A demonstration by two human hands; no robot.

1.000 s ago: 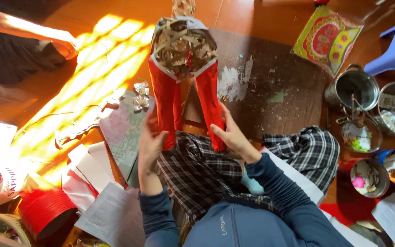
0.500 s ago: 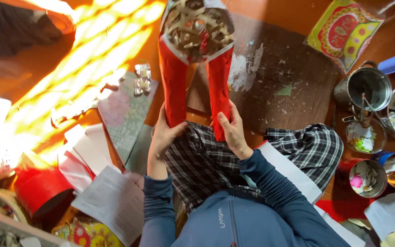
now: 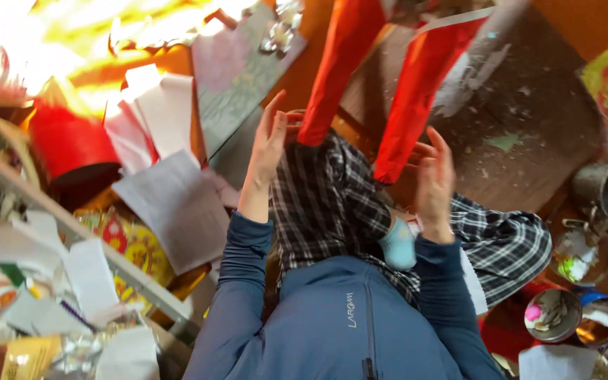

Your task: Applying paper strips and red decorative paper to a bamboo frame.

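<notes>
We see the red paper frame (image 3: 360, 77) with its two long legs hanging above the plaid-trousered lap. Our left hand (image 3: 270, 137) is spread, fingertips touching the left leg's lower end; our right hand (image 3: 434, 172) is loosely spread just beside the right leg. White papers (image 3: 170, 204) lie on the floor nearby.

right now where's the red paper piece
In the head view the red paper piece hangs top centre, its two legs coming down between the left hand and right hand, above the checked lap.
</notes>
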